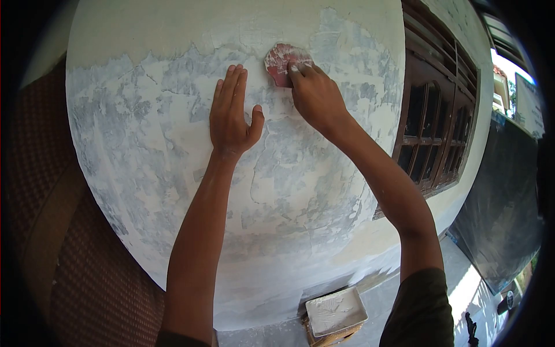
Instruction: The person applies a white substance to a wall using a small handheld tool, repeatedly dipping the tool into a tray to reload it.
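Observation:
A wall (173,139) patched with white and grey filler takes up most of the head view. Flat against it lies my left hand (233,115), fingers stretched upward and thumb apart, with nothing in it. To its upper right, my right hand (318,95) grips a red putty spreader (280,66) smeared with white paste. The spreader is up against the wall near the top border of the patched area. Part of its near edge is hidden behind my right fingers.
A white tray (337,311) of white paste rests on a small wooden stand (332,338) by the wall's foot. Right of the wall is a brown wooden window (439,110). Brown woven panelling (98,260) borders the left, and a dark sheet (497,196) stands far right.

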`<state>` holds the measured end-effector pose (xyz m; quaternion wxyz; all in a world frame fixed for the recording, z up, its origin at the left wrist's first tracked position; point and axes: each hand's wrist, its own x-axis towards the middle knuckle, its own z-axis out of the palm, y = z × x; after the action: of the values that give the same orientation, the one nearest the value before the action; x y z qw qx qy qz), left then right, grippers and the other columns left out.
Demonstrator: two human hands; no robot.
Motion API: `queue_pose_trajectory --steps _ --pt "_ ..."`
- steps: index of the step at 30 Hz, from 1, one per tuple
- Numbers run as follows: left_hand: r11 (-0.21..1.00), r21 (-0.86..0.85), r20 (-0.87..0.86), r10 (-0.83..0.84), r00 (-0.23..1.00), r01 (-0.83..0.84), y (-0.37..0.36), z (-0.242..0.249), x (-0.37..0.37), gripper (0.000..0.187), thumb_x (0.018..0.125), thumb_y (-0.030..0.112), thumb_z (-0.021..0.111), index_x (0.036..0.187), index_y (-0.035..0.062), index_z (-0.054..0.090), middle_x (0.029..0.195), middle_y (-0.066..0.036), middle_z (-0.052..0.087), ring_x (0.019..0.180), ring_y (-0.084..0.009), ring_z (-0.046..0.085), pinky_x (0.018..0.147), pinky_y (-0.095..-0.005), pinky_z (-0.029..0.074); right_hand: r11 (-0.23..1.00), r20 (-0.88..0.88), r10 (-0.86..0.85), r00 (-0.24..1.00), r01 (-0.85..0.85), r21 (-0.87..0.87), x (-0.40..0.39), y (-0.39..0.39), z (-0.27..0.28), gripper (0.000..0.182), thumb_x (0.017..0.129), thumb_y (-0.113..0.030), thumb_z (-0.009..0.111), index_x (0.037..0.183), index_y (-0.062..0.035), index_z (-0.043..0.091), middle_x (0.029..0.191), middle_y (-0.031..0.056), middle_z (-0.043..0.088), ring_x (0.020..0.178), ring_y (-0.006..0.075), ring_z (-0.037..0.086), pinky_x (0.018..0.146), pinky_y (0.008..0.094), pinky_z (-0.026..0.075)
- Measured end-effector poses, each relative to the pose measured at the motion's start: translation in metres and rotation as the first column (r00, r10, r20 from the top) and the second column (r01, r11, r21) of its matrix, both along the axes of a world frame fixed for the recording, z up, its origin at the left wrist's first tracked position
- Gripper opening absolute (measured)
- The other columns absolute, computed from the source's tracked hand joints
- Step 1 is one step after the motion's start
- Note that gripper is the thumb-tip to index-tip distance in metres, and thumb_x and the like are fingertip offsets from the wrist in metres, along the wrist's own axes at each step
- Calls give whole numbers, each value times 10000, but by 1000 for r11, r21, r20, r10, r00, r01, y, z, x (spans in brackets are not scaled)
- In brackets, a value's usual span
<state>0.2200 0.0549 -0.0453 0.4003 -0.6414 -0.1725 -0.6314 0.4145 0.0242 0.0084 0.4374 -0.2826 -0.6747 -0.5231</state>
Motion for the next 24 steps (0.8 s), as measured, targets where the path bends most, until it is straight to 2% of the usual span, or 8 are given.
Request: queue_pose_trajectory --steps 3,7,8,14,15,17,20,24 --pt "1000 -9 9 17 1000 -16 -2 0 1 629 833 219 504 1392 -69 465 1447 -228 489 1400 -363 417 1139 -529 326 994 -22 67 998 -68 -80 -2 -24 6 92 799 7 585 869 16 644 895 164 653 889 321 658 733 415 584" --pt "1000 -6 1 24 1000 -24 1 0 0 627 835 220 502 1390 -70 466 1445 -228 491 1399 -362 418 1139 -529 326 983 -106 37 994 -17 184 3 -2 79 83 807 -2 588 858 20 649 912 168 657 898 321 660 702 413 591" --pt "1000 -3 -1 17 1000 -17 1 0 0 625 836 220 501 1388 -70 468 1445 -228 492 1398 -362 419 1139 -529 327 979 -77 15 997 1 205 5 3 91 165 835 -17 547 945 45 654 919 205 665 869 370 652 744 453 558" --pt "1000 -1 0 6 1000 -6 1 0 0 620 839 219 500 1383 -75 471 1441 -230 495 1396 -365 421 1140 -529 326 988 0 -153 988 153 14 6 9 17 250 846 11 530 1073 81 609 929 207 649 929 354 650 704 417 588" --pt "1000 2 4 8 1000 -8 0 0 0 619 838 218 500 1381 -78 471 1441 -231 495 1396 -366 421 1140 -529 325 987 27 -152 988 153 -41 6 2 -6 200 788 14 611 976 74 640 976 181 660 960 317 655 702 371 610" --pt "1000 -2 3 9 1000 -9 -1 -2 0 619 837 216 501 1380 -79 471 1440 -232 495 1396 -366 421 1141 -529 324 990 25 -130 991 132 -49 8 -2 -23 252 792 11 612 1033 77 646 991 186 663 939 321 654 698 386 604" --pt "1000 8 3 13 1000 -13 0 0 0 620 833 211 503 1379 -80 472 1439 -232 496 1396 -366 422 1142 -530 322 995 -59 63 996 -59 75 11 -10 8 317 813 6 594 1122 54 647 953 187 668 890 327 652 705 407 585" --pt "1000 -8 -3 16 1000 -16 0 -1 0 623 827 208 507 1379 -79 472 1440 -231 494 1398 -365 419 1144 -529 319 984 -102 -14 995 32 177 7 9 78 191 827 -26 595 995 44 653 929 174 668 893 323 659 705 401 590"
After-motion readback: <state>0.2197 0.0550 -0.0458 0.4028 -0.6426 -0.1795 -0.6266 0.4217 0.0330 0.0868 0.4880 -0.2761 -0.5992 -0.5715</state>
